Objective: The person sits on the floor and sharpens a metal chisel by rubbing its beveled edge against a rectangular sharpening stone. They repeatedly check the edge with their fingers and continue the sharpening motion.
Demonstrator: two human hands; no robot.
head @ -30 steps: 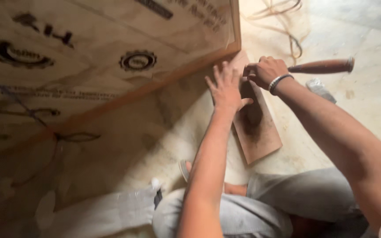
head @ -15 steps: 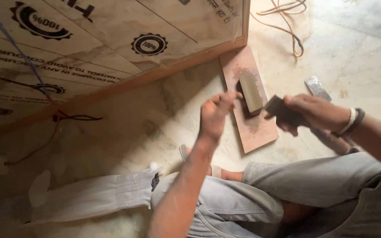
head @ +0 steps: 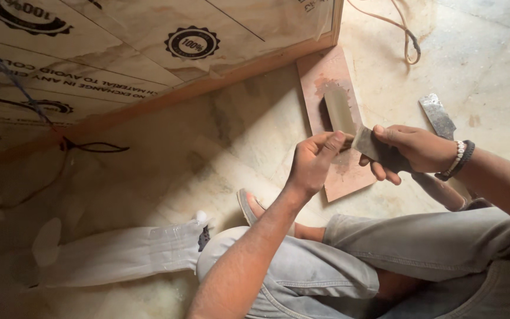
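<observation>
Now | right hand (head: 415,149) holds blade (head: 368,144) | left hand (head: 314,160) fingers edge (floor (head: 219,147) around)

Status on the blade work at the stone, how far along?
Done, apparently: the board around the grey stone is smeared with residue, which suggests rubbing. In hand: the right hand grips a flat metal blade held off the stone, with the left hand touching its end. Left: I cannot tell whether that edge is finished; a second blade lies on the floor.
</observation>
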